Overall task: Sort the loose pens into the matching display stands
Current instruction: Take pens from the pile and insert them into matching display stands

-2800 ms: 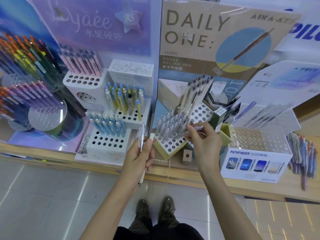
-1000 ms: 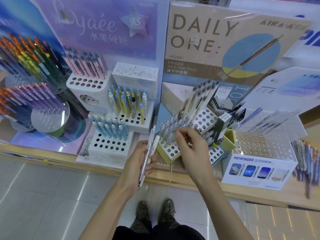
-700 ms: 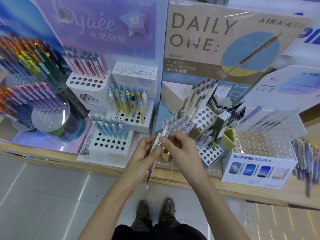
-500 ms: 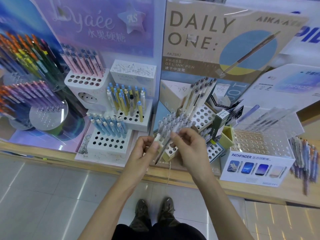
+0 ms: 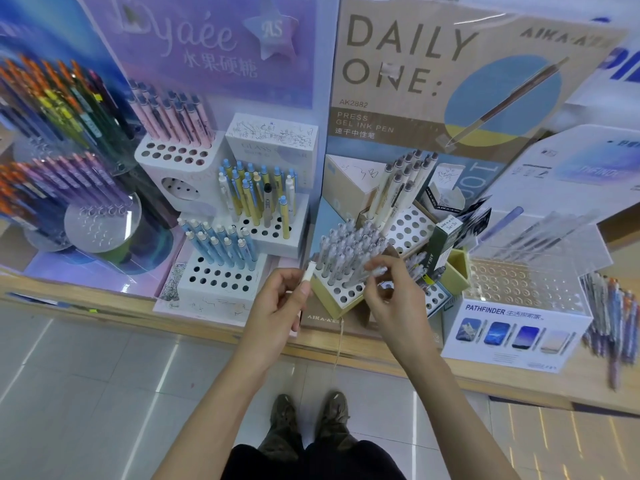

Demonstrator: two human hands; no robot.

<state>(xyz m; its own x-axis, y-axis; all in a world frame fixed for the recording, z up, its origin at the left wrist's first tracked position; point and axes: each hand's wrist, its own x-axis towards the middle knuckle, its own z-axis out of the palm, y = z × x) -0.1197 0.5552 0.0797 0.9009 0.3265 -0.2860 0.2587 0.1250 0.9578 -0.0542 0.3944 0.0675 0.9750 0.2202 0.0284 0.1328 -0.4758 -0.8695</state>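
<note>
Head view: pinching a clear pen in the right hand over the near-centre stand; gripping a white pen in the left hand, just left. Seemingly mid-placement; next, lowering tip-first into a free hole.

Left hand grips white pen, tip up, just left of tilted stand packed with clear pens. Right hand pinches clear pen, slanted over stand's holes. Pathfinder box at right on bench.
</note>
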